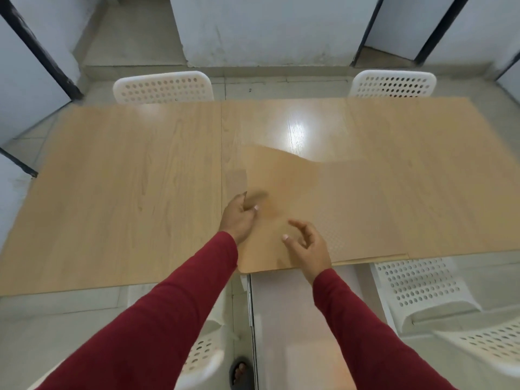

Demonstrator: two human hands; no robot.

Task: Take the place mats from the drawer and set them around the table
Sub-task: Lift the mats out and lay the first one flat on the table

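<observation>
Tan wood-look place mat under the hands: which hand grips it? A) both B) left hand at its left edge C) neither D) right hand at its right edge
B: the left hand pinches the tan wood-look place mat at its left edge, while the right hand is open above it.

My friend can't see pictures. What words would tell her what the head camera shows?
A person in red sleeves leans over a light wooden table; the left hand pinches the edge of a tan place mat lying at the near edge, while the right hand hovers open above it. White perforated chairs stand around the table.
</observation>
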